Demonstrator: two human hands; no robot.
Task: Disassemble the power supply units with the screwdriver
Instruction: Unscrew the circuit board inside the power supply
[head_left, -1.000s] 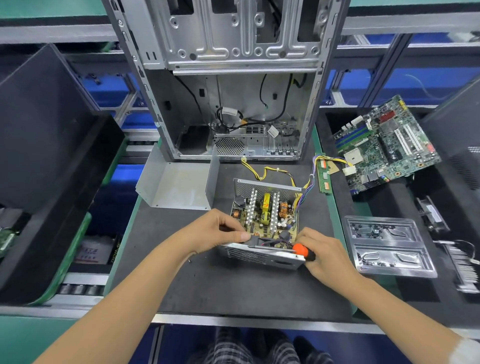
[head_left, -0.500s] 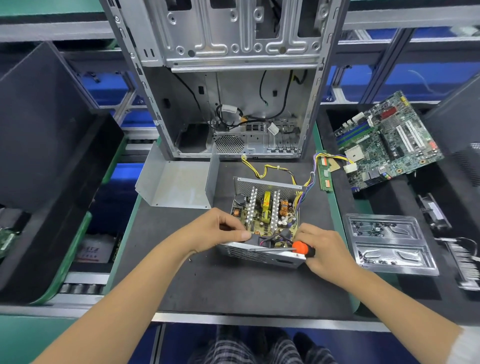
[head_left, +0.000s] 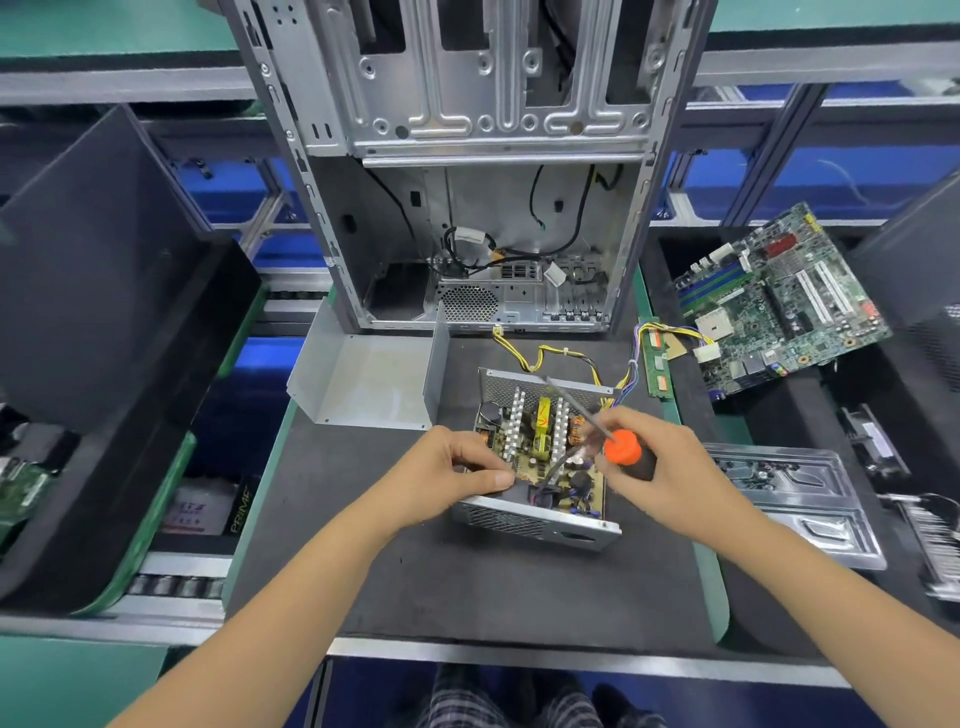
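Here the opened power supply unit (head_left: 540, 457) sits on the black work mat (head_left: 467, 587) between the two hands, its cover off and its circuit board (head_left: 540, 441) with heat sinks and a yellow transformer exposed. The left hand (head_left: 457, 475) grips the unit's near left edge, fingers curled over the metal wall and thumb beside the board. The right hand (head_left: 660, 467) is closed around the screwdriver (head_left: 621, 447), whose orange collar and black handle show at the fingers while the thin shaft angles up and away over the board toward the unit's far perforated wall. Beyond the left hand lies the removed metal cover (head_left: 363, 379), and farther off stands an empty computer case (head_left: 478, 171). Yellow and multicoloured wires (head_left: 545, 358) trail from the unit's far side. To the right of the right hand lie a shiny metal tray (head_left: 800, 499) and, farther away, a green motherboard (head_left: 779, 296).
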